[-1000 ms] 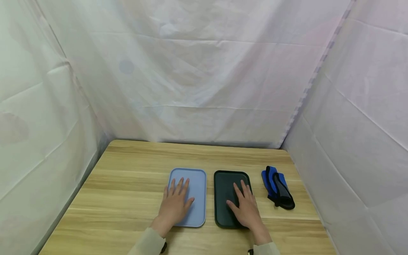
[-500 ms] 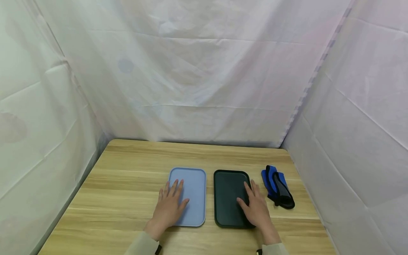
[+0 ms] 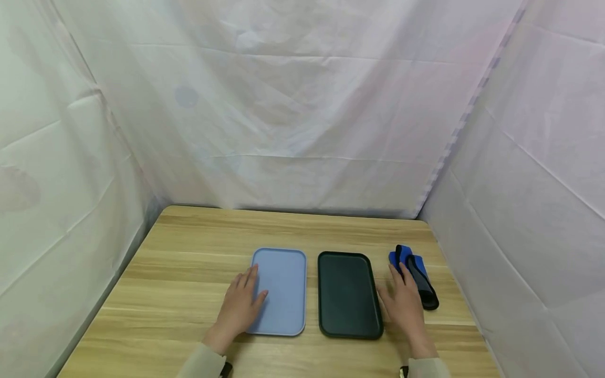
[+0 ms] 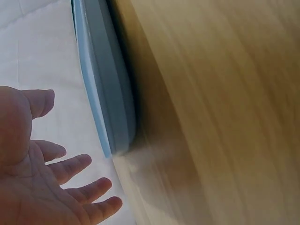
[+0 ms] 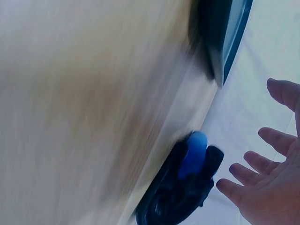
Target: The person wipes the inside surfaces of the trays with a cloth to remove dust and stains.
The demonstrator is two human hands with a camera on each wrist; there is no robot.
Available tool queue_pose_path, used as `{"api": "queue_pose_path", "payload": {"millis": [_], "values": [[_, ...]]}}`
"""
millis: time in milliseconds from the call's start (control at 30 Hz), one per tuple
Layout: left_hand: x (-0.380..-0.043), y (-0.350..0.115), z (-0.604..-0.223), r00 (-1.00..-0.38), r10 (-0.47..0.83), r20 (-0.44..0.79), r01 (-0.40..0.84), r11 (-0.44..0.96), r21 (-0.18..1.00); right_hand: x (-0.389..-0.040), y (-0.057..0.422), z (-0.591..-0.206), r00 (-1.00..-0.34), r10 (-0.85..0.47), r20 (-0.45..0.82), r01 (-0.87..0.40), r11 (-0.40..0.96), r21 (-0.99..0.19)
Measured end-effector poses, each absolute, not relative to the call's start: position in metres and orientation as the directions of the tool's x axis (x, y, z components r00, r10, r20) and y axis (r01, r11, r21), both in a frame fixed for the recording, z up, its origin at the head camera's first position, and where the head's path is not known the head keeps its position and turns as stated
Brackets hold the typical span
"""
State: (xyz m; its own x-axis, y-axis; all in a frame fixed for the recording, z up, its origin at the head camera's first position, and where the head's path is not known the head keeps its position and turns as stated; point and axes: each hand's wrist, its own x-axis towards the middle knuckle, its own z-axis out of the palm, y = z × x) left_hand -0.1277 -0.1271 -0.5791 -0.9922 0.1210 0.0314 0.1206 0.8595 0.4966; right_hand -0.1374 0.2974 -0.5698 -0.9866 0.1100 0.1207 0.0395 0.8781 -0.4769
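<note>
A light blue tray and a dark green tray lie side by side on the wooden table. Over the left edge of the blue tray is my left hand, fingers spread and holding nothing; in the left wrist view this hand appears apart from the tray's rim. My right hand, also with extended fingers and nothing in it, hovers between the green tray and a folded blue and black strap-like item. Part of that item is hidden behind the hand. The right wrist view shows fingers close to the item.
The wooden table has a back edge that meets a white fabric curtain. More white fabric encloses the right and left sides.
My right hand has moved right, off the green tray and towards the blue and black item. The left hand has shifted left across the blue tray. Both trays have stayed put.
</note>
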Motion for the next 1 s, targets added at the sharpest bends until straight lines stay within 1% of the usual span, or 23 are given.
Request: {"api": "queue_pose_path", "payload": {"millis": [167,333,667,1000], "values": [[-0.128,-0.135,-0.579,-0.998,0.066,-0.012,0.05,0.856,0.515,-0.142,0.315,-0.567,-0.978,0.14,0.158,0.051,0.883,-0.467],[-0.128,-0.142,-0.58,-0.997,0.017,-0.069,-0.022,0.848,0.53,-0.146,0.334,-0.567,-0.975,0.167,0.147,0.086,0.891,-0.445],[-0.126,-0.149,-0.585,-0.997,-0.008,-0.07,-0.046,0.832,0.553,-0.155,0.358,-0.569,-0.98,0.201,-0.006,0.183,0.881,-0.436],[-0.124,-0.153,-0.587,-0.996,0.014,-0.088,-0.042,0.8,0.599,-0.168,0.37,-0.576,-0.97,0.207,-0.128,0.241,0.889,-0.389]]}}
